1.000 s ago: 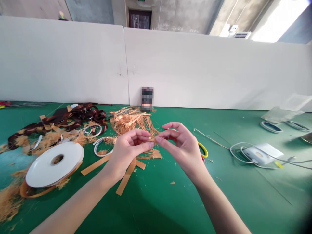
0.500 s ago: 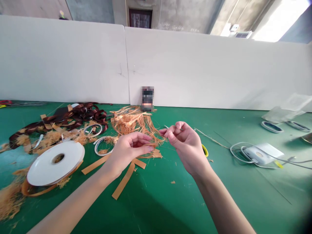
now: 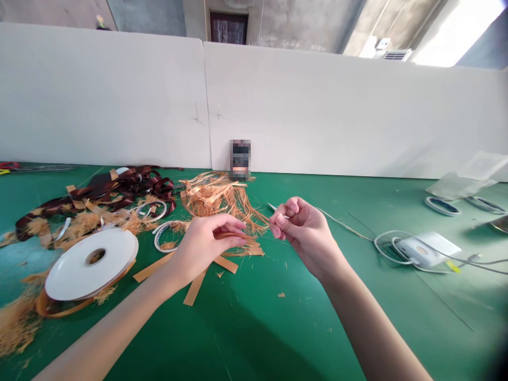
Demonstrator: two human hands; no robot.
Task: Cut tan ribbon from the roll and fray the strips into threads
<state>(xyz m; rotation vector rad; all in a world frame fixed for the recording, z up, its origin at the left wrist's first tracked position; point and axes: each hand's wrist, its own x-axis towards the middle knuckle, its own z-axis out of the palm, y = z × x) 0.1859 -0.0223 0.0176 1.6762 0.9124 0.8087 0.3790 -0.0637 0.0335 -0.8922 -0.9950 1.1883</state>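
Note:
My left hand (image 3: 206, 244) pinches the end of an orange-brown strip (image 3: 197, 284) that hangs down onto the green table (image 3: 278, 328). My right hand (image 3: 305, 232) is closed in a pinch on a thin pale strand (image 3: 277, 210) that it draws away from the strip, to the right. Behind both hands lies a heap of orange shredded fibres (image 3: 216, 197).
A white tape reel (image 3: 91, 264) lies at the left among orange scraps and dark brown ribbon (image 3: 127, 186). White rings (image 3: 169, 235) lie near the heap. A white box with coiled cable (image 3: 420, 248) sits at the right. White partition boards (image 3: 317, 111) close the table's far side.
My right hand has closed from spread fingers into a pinch and pulled a thin strand away to the right. The hanging strip has swung slightly with my left hand.

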